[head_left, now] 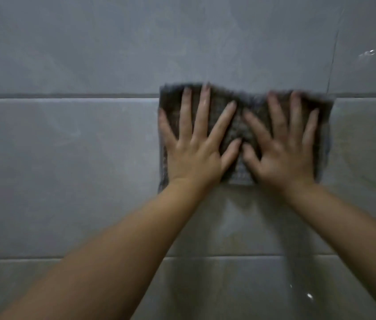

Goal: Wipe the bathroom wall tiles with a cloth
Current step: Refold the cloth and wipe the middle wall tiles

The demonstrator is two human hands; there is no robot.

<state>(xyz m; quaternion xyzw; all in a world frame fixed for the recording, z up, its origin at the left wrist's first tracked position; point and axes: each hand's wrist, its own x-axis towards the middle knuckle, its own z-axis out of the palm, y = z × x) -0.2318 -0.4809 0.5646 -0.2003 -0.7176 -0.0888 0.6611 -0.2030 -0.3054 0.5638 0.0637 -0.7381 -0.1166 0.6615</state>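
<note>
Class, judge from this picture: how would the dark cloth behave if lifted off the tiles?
Probably floppy: the cloth has a wavy top edge between the left hand and right hand. Likely light, since flat palms alone hold it against the wall tiles.

Dim, bluish-grey shot, soft all over, motion blur on the right side.

Low flat light, source not visible; wall tiles (67,158) show a dull sheen and small specular glints far right and low right. Soft shadow of the arms falls on the tile below the cloth (240,125). Right hand (281,155) smeared by motion blur, fingertips ghosted; left hand (196,153) sharper. Cloth top edge fuzzy. Grout lines bow slightly, wide-angle distortion. Compression noise, weak detail.
</note>
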